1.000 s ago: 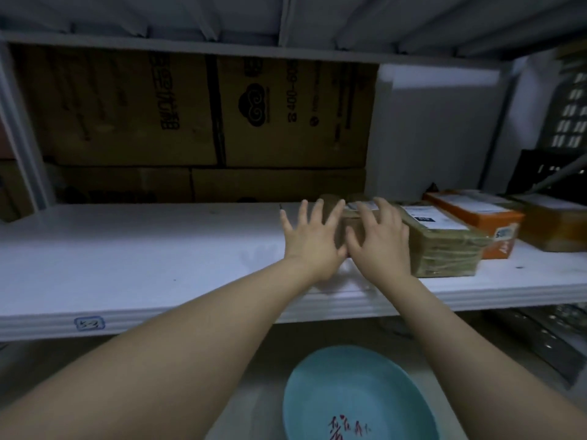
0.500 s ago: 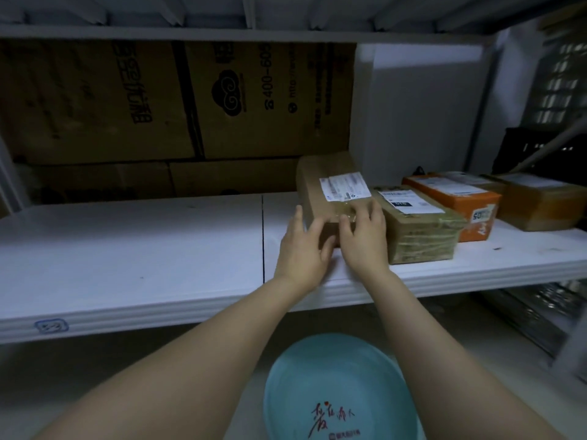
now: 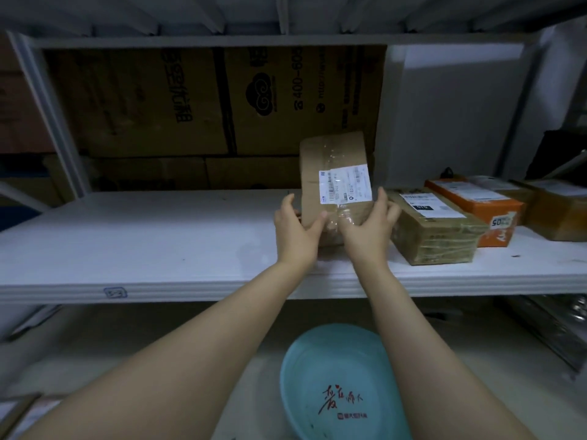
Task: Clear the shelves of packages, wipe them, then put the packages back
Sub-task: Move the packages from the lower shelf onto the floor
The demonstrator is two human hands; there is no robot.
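Over the shelf (image 3: 158, 242), left hand (image 3: 295, 233) and right hand (image 3: 368, 230) clamp fingers (image 3: 382, 201) round upright package (image 3: 333, 160).

Level: dim, with a bluish-grey cast and low contrast.
Brightest: the top of the white shelf board (image 3: 143, 242), evenly lit.
Darkest: the cardboard cartons (image 3: 190, 103) behind the shelf board, their print murky.
Shadows: soft, a band under the shelf board's front lip.
Glare: faint sheen on the clear tape of the upright package (image 3: 333, 154) on the shelf board; its label text is unreadable.
Distortion: the shelf board's front edge bows; the post (image 3: 47, 115) at its left end leans.
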